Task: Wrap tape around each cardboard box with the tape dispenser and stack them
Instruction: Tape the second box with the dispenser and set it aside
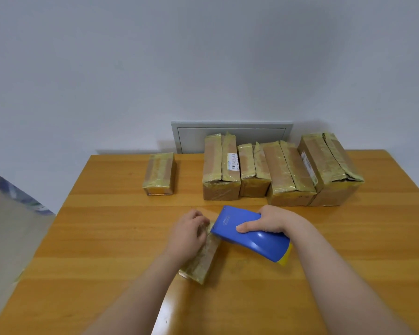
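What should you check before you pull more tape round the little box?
1. Left hand holds the small box steady: ok, fingers curl on its far end.
2. Right hand grips the blue tape dispenser: ok.
3. Dispenser's front edge meets the box: ok.
4. Tape end stuck down: cannot tell, the hand hides it.
5. Bare table around the box for turning it: ok.
6. Finished boxes stacked: not ok, five stand singly at the back.

The wooden table (102, 250) bears taped cardboard boxes: a back row of four (283, 170) (side by side), a lone box (159, 174) left, a near box (201, 264).
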